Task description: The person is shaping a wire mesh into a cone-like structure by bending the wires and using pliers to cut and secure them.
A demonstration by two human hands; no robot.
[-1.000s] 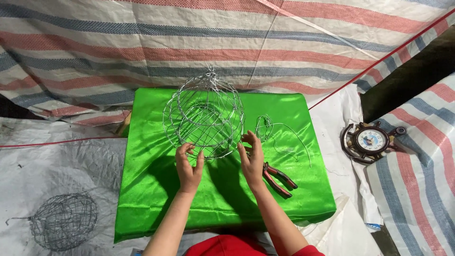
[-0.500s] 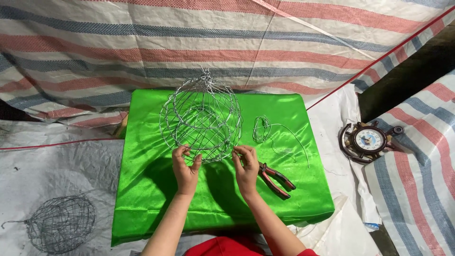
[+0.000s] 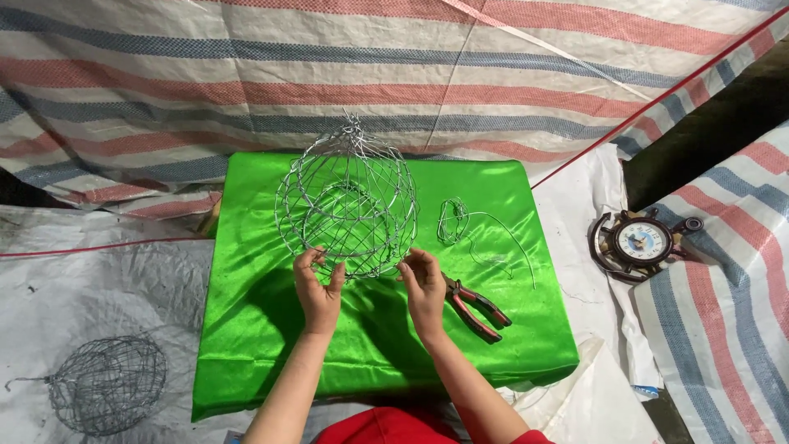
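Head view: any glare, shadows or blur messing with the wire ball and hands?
Head view: sharp, no motion blur; the wire ball strands read clearly. The green satin cloth shows soft sheen patches, no blown-out glare. Dark shadows fall on it beneath the left hand and right hand. Top-right corner is dim.

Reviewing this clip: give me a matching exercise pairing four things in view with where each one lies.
Things:
1. silver wire ball
2. pliers
3. dark wire ball
4. round clock

Places:
A. on the white sheet, at the far right
B. on the grey sheet, at the lower left
C. on the green cloth, between both hands
D. on the green cloth, just right of the right hand

Pairs: 1-C, 2-D, 3-B, 4-A
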